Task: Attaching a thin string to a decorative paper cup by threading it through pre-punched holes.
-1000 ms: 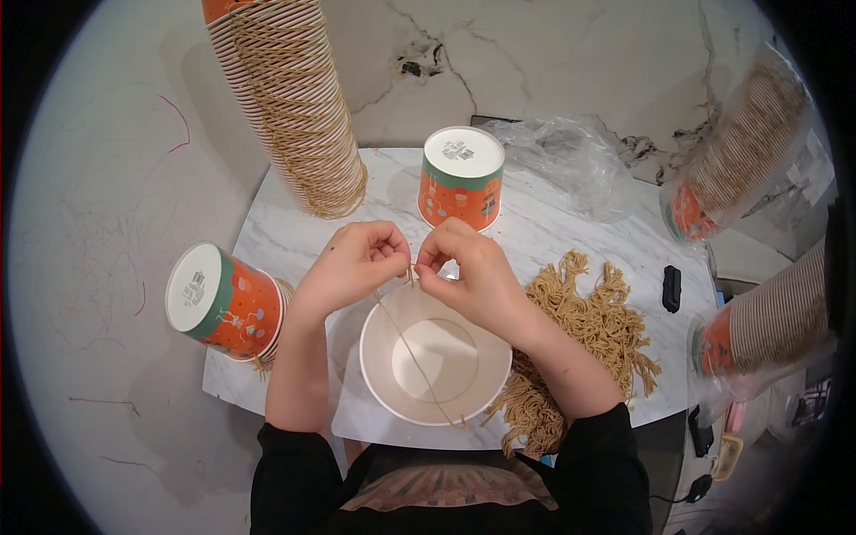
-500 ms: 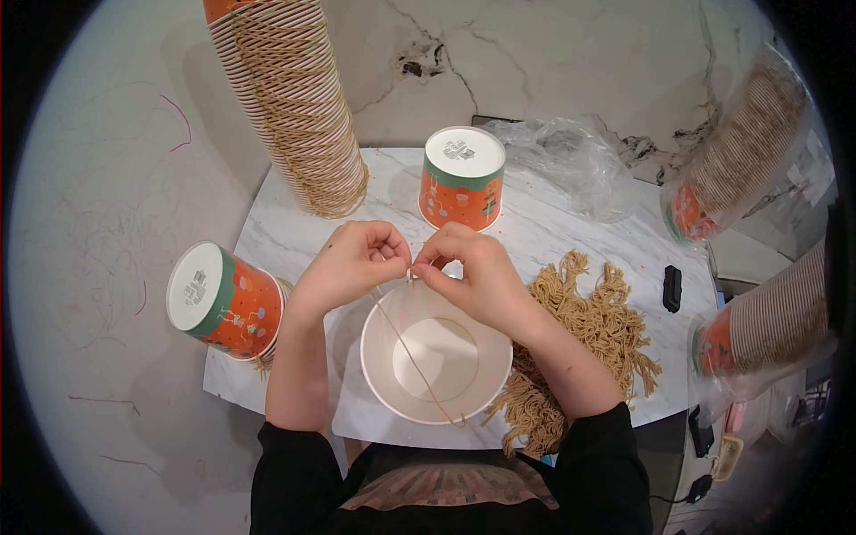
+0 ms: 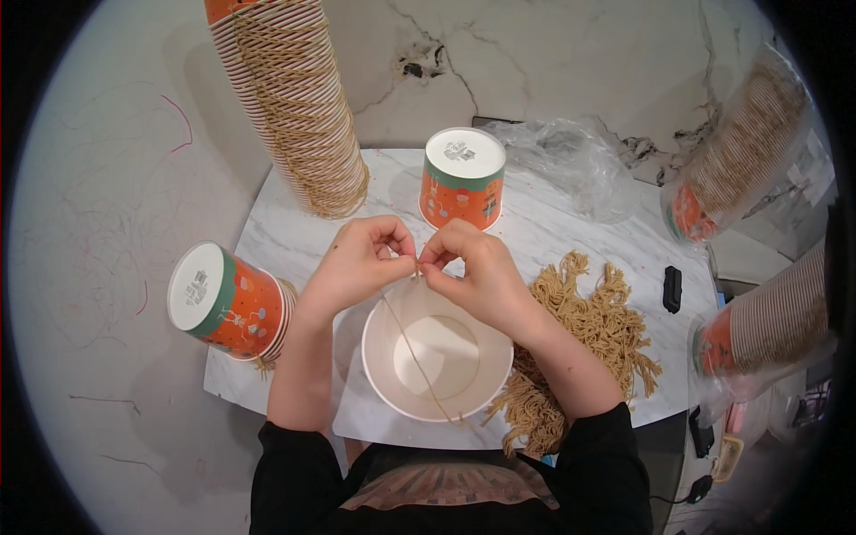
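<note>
On the white table, both hands, left hand and right hand, pinch one string running down across the cup below them.

A person in a black long-sleeved top, sleeves pushed up to just above the elbows, forearms bare below the bunched cuffs. Both hands, the left hand and the right hand, are bare, with no gloves, rings or watch in view. At the lower edge, between the sleeves, shows a band of pinkish-brown patterned fabric, edged in black.
</note>
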Demonstrator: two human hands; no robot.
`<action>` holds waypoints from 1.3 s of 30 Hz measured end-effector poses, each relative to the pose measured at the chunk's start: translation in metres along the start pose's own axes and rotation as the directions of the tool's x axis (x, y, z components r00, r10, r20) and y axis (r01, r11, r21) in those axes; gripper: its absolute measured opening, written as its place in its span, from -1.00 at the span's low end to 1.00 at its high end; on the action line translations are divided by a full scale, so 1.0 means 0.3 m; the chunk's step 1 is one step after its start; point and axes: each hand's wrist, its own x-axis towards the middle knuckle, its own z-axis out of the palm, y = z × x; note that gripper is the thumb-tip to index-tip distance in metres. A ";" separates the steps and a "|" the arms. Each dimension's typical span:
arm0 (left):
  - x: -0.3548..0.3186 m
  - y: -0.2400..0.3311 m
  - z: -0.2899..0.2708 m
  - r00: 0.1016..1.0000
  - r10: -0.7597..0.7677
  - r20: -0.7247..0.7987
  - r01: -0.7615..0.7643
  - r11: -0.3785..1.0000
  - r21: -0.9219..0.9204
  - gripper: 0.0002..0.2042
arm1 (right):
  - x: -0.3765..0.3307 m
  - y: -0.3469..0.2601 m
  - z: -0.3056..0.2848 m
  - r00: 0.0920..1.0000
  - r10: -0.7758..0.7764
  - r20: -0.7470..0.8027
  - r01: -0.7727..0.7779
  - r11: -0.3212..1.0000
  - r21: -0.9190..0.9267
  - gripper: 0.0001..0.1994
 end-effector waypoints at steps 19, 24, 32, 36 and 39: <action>0.023 -0.046 0.001 1.000 0.012 -0.019 -0.013 0.999 -0.046 -0.93 | -0.003 0.008 0.018 0.983 -0.184 -0.025 0.178 0.971 -0.157 -0.88; 0.030 -0.062 0.012 0.998 -0.003 0.063 0.011 0.992 -0.127 -0.92 | -0.005 0.008 0.012 0.983 -0.186 0.002 0.183 0.962 -0.203 -0.87; 0.026 -0.063 0.009 0.996 -0.063 0.056 0.063 0.998 0.001 -0.93 | -0.009 0.027 0.025 0.982 -0.175 0.064 0.186 0.941 -0.282 -0.85; 0.021 -0.028 0.004 0.998 -0.047 0.042 0.043 0.995 0.089 -0.93 | -0.008 0.021 0.026 0.986 -0.162 0.036 0.166 0.962 -0.216 -0.86; 0.025 -0.013 0.017 1.000 -0.014 -0.009 0.014 0.998 0.056 -0.93 | -0.005 0.029 0.018 0.991 -0.135 -0.005 0.133 0.985 -0.113 -0.88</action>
